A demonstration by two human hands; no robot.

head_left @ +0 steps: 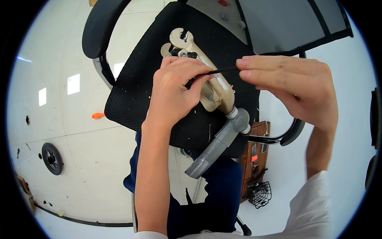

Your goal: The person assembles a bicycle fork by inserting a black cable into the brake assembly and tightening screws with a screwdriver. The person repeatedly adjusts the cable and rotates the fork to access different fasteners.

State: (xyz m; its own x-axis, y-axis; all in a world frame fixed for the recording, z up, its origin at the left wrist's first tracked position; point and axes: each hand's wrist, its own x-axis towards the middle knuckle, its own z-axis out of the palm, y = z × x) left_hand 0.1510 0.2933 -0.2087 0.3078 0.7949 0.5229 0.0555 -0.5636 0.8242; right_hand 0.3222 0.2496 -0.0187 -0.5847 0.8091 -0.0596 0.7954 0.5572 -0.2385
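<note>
A beige frame part point(225, 92) with open-slotted fork ends lies on the black chair seat point(135, 83). A grey tube point(221, 141) is joined to its near end and points toward my lap. My left hand point(174, 87) is closed over the frame, thumb and forefinger pinching a thin black strip point(223, 70). That strip runs across the frame to the fingertips of my right hand point(292, 81), whose fingers are pressed together at its other end; the thumb is mostly hidden. Black fittings and a bolt point(182, 53) show just beyond my left knuckles.
Armrests flank the seat, one at the far left point(104, 30). On the tiled floor lie a small black wheel point(52, 158) and an orange-handled item point(98, 115). To the right stand a brown wooden box point(256, 153) and a black wire basket point(260, 195).
</note>
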